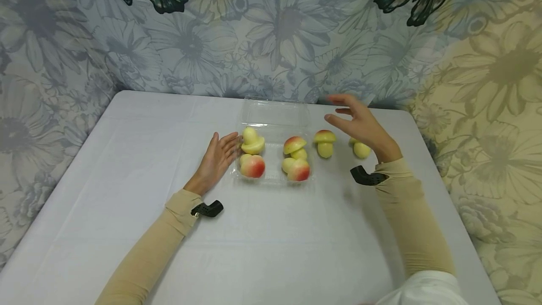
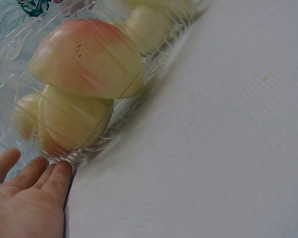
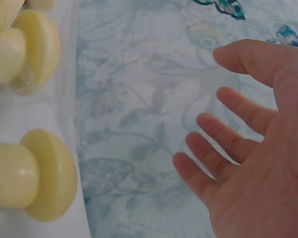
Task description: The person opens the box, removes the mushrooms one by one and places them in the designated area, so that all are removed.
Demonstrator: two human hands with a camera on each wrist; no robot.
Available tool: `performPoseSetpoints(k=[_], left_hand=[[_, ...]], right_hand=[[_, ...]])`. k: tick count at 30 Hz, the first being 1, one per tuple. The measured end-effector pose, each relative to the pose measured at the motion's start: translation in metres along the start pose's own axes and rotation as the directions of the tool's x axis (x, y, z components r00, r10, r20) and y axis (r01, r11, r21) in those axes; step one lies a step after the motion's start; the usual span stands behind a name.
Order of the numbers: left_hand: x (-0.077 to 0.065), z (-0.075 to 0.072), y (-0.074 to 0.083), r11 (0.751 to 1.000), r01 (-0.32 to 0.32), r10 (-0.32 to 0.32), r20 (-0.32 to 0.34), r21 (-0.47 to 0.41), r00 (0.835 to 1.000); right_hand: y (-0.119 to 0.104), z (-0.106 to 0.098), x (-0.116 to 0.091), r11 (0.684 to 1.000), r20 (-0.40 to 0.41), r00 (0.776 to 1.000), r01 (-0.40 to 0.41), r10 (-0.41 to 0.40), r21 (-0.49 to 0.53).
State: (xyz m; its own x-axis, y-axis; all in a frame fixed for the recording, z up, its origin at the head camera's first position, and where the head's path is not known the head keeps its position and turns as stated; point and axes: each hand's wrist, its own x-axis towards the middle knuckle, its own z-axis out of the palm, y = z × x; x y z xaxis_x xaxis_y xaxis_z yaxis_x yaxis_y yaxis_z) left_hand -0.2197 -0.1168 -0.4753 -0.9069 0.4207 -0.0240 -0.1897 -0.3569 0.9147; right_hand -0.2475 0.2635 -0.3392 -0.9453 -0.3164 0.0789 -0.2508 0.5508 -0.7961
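From my end I see the left hand (image 1: 218, 156) relaxed and holding nothing, palm turned in, its fingertips right at the left wall of a clear container (image 1: 274, 154), though whether they touch I cannot tell; four mushrooms (image 1: 253, 167) sit inside that container, two along its left side and two along its right, yellow with some red on the caps; my right hand (image 1: 364, 128) hangs in the air over the right part of the desk (image 1: 271, 248), thumb and fingers spread, nothing in its grasp; just below it in the head view lies the far-right mushroom (image 1: 361, 150), partly hidden by the hand; another, the near-right mushroom (image 1: 325, 144), stands between it and the container; the lid (image 1: 275, 113) lies folded back behind the container, before a floral backdrop (image 1: 288, 27)
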Motion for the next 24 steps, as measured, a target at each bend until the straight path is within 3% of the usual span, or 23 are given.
performPoseSetpoints(k=[12, 24], left_hand=[[0.000, 0.000, 0.001, 1.000, -0.002, 0.002, -0.003, -0.001, 1.000], [0.000, 0.001, 0.001, 1.000, 0.000, 0.000, -0.009, -0.002, 1.000]], right_hand=[[-0.007, 0.017, 0.008, 0.994, 0.036, 0.993, 0.108, -0.108, 0.024], [-0.011, 0.029, 0.010, 0.994, 0.076, 0.991, 0.106, -0.106, -0.001]])
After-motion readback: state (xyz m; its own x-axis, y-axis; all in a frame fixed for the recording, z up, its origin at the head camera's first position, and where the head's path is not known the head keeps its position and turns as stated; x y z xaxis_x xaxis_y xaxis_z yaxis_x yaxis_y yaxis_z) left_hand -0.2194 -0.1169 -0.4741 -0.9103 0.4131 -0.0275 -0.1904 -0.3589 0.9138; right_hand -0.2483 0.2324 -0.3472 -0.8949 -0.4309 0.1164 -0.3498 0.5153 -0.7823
